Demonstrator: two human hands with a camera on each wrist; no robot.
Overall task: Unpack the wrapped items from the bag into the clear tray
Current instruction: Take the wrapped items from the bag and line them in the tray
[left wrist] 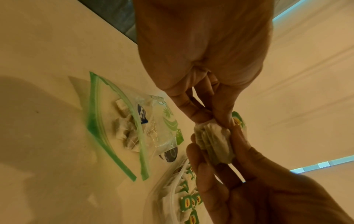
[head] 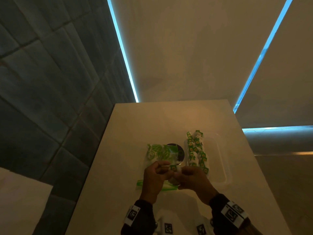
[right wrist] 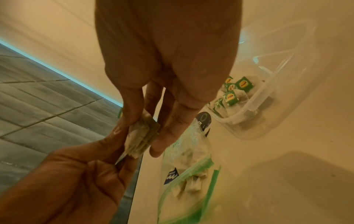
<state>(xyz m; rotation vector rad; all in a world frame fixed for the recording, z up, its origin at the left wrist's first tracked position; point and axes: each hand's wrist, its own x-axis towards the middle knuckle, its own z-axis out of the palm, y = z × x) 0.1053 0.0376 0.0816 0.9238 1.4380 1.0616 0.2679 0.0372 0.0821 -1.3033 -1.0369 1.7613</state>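
Left hand (head: 155, 175) and right hand (head: 191, 179) both pinch one soft, crumpled white paper-wrapped item (left wrist: 213, 141) above the smooth cream tabletop (head: 118, 167). Crinkly clear zip bag (head: 160, 157), green-edged, lies flat beneath; rigid clear tray (head: 220, 160) just right holds a row of green-tagged packets (head: 196, 150)

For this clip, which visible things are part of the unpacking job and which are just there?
Part of the job:
zip bag
clear tray
wrapped items in the tray
small stack, pinched by left hand and right hand

Just there:
table
tiled floor
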